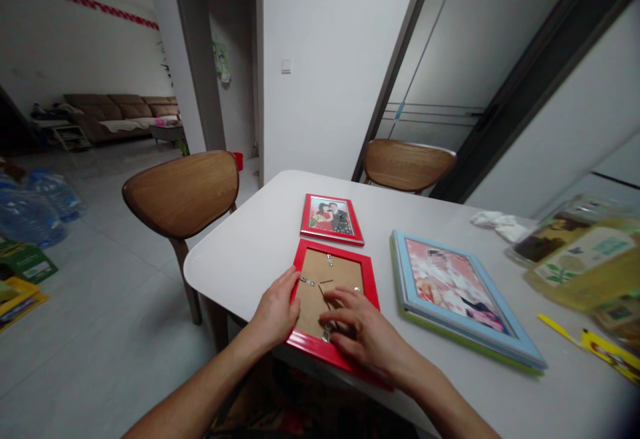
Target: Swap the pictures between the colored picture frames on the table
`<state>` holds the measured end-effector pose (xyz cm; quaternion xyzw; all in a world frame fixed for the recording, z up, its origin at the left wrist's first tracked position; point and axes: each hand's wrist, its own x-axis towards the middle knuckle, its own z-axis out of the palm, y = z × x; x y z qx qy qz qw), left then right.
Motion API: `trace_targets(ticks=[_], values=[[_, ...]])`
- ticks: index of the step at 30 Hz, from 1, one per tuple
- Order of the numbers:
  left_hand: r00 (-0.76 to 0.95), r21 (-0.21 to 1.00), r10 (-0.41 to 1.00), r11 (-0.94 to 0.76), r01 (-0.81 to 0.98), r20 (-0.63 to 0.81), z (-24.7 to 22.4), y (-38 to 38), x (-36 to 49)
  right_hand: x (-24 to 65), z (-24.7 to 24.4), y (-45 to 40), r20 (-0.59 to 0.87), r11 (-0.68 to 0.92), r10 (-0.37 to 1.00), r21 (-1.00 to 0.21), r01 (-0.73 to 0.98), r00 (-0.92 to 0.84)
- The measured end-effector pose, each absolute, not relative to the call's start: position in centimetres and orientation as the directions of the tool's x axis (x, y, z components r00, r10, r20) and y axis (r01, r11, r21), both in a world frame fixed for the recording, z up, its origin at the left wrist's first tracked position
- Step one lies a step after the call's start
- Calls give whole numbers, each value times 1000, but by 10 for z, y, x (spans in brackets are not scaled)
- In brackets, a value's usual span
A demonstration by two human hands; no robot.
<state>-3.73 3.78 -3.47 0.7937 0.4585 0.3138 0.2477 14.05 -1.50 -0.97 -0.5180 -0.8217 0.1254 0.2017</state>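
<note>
In a grey-floored room, on a white tabletop (250, 246), a glossy red rectangular picture frame (371, 286) lies back up near the edge, long axis pointing away from the person. The left hand (275, 309), grip loosely parted, rests against its left rim; the right hand (363, 326) curls over the brown backing board (311, 306), any pinch undiscernible. Lettering on the bottle of yellow liquid (575, 282) is illegible.

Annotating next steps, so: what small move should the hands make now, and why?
Probably turn the near metal clip with the right hand while the left hand steadies the red frame. The frame lies back up, the left hand rests on its left edge, and the right hand is beside that clip; whether it touches, I can't tell.
</note>
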Motion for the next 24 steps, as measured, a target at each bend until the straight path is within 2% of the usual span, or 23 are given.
trace_targets(ticks=[3,13,19,24], values=[[388,669,882,-460,584,268,-34,37,-36,130,-8,-17,173,447,893,-450,774,-415],[388,625,880,-469,624,274,-37,32,-36,122,-13,3,228,350,934,-448,822,-273],[395,615,878,-472,632,269,-37,31,-35,105,-20,36,251,239,954,-313,919,-162],[387,622,880,-471,626,277,-36,31,-35,100,-22,43,251,150,964,-257,955,-84]])
